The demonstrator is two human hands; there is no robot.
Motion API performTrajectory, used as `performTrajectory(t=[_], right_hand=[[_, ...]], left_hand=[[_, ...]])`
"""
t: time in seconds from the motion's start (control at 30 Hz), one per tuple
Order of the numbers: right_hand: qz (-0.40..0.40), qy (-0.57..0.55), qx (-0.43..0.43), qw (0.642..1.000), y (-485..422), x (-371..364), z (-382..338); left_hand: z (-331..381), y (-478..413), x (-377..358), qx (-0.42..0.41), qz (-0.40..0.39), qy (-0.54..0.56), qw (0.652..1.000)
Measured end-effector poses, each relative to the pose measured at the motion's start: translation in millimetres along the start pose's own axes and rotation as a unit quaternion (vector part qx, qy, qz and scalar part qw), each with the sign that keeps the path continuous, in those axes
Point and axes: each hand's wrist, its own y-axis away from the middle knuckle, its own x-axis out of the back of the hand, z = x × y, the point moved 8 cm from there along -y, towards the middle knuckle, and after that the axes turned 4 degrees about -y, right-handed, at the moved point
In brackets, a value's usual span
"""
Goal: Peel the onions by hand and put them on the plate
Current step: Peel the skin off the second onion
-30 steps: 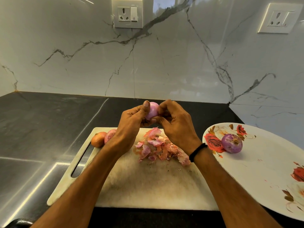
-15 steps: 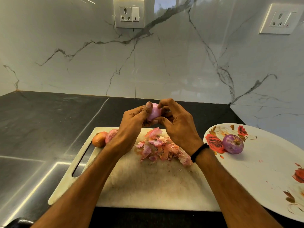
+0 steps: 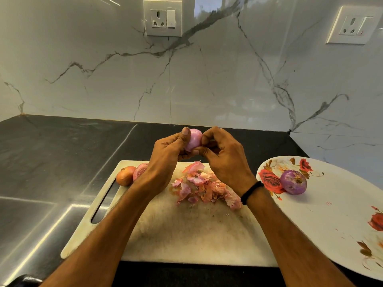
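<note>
A pale pink onion [image 3: 194,139] is held in the air above the far edge of the cutting board [image 3: 186,230]. My left hand [image 3: 165,160] grips it from the left with the thumb on top. My right hand [image 3: 222,156] pinches its right side with thumb and fingertips. A peeled purple onion [image 3: 293,182] lies on the white rose-patterned plate [image 3: 331,220] at the right. Two unpeeled onions, an orange one [image 3: 125,175] and a pink one [image 3: 139,170], sit at the board's far left corner, the pink one partly hidden by my left wrist.
A heap of pink and orange onion skins [image 3: 204,188] lies on the board under my hands. The board rests on a dark counter [image 3: 51,162] against a marble wall with two sockets [image 3: 163,18]. The plate overhangs the counter's right side.
Both hands have stayed above the board's far edge and turned the onion slightly; more of its pink top shows between the thumbs now.
</note>
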Motion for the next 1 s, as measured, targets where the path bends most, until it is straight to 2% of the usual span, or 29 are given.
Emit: performTrajectory(t=[0.27,0.77,0.83,1.0], right_hand=[[0.030,-0.072,-0.034,0.996,-3.9,10.4,1.8],[0.022,-0.081,-0.056,0.995,-3.6,4.8,6.9],[0.023,-0.088,-0.061,0.994,-3.8,5.6,6.5],[0.034,-0.115,-0.098,0.988,-4.8,10.3,10.8]], left_hand=[[0.6,0.8,0.8,0.001,0.006,-0.017,1.000],[1.0,2.8,-3.1,0.014,-0.005,-0.031,0.999],[0.1,2.8,-1.5,0.024,0.001,-0.013,1.000],[1.3,2.8,6.5,0.064,0.036,0.120,0.990]])
